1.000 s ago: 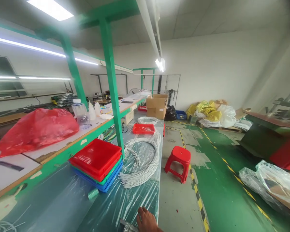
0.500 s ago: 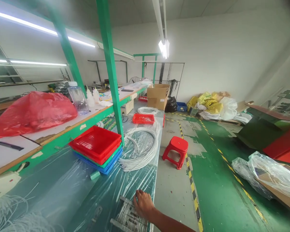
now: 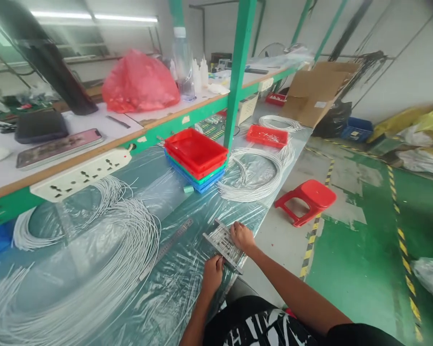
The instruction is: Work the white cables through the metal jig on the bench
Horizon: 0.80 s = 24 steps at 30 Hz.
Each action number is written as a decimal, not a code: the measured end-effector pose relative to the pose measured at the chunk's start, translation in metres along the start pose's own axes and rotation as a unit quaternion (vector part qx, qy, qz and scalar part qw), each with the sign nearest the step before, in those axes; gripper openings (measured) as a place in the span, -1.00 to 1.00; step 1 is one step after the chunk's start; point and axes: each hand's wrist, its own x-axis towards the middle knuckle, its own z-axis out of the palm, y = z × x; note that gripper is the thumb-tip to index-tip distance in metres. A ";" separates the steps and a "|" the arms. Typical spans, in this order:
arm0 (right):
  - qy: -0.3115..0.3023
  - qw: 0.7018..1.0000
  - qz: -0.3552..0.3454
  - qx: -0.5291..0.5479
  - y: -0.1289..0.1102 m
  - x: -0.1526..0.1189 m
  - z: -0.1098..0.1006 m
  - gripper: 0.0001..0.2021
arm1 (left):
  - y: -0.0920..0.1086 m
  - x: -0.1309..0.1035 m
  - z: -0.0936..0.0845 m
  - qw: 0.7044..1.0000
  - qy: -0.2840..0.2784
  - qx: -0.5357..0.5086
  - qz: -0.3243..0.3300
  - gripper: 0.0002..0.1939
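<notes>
Fingers (image 3: 238, 229) of the right hand (image 3: 241, 236) curl over the far right edge of a grey jig (image 3: 222, 244), a flat metal frame lying near the counter (image 3: 94, 298) edge, and press on it; whether they fully grip it I cannot tell. The left hand (image 3: 212, 275) sits at the jig's near end, its fingers pinched closed on that end or on something thin there, too small to make out. The jig lies tilted across the clear plastic sheet that covers the counter.

Just left of the jig a steel ruler (image 3: 166, 248) lies at a slant. Farther left, big loops of white wire (image 3: 130, 240) spread over the plastic. Beyond the jig lies another wire coil (image 3: 254, 182), and left of it a stack of trays (image 3: 196, 158), red on top, green and blue beneath. A second red tray (image 3: 267, 135) sits farther off. A red stool (image 3: 308, 200) stands on the floor to the right of the counter. On the shelf above, far left, rest a power strip (image 3: 82, 174), a phone (image 3: 59, 147) and a red bag (image 3: 140, 82).
</notes>
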 end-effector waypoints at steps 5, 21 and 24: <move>-0.005 1.000 0.005 0.009 0.000 -0.001 -0.002 -0.64 | -0.002 0.002 0.002 1.000 -0.004 -0.005 -0.008 -0.66; -0.012 0.999 -0.017 -0.035 0.013 0.004 0.002 -0.57 | 0.008 0.003 0.002 0.990 -0.037 0.136 -0.006 -0.61; -0.039 0.990 -0.105 -0.090 0.019 -0.003 -0.002 -0.59 | 0.006 -0.001 0.012 0.991 -0.027 0.129 -0.032 -0.68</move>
